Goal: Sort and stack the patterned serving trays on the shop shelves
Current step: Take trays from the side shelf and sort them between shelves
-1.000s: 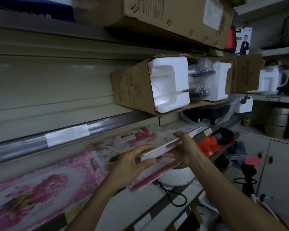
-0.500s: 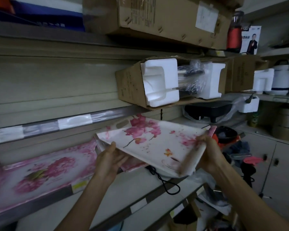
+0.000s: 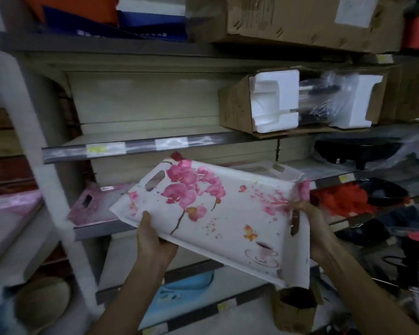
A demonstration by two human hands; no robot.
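Note:
I hold a white serving tray (image 3: 228, 213) printed with pink orchids, a butterfly and a teacup, tilted toward me in front of the shelves. My left hand (image 3: 153, 240) grips its near left edge from below, thumb on top. My right hand (image 3: 312, 226) grips the right handle end. Behind it on the shelf lies a pink floral tray (image 3: 94, 206) with a handle slot. Another white tray (image 3: 271, 169) lies flat on the shelf behind the held one. A further pink tray (image 3: 7, 213) rests on the shelf unit at far left.
An open cardboard box with white foam (image 3: 273, 102) sits on the upper shelf. A white shelf upright (image 3: 41, 177) stands left of centre. Red and black items (image 3: 348, 201) clutter the right shelf. A light blue item (image 3: 184, 288) and a small brown box (image 3: 295, 310) lie lower down.
I lifted the white orchid tray off the shelf stack and drew it toward me, tilting its face up. My view swung left, bringing the white upright and far-left shelf into sight.

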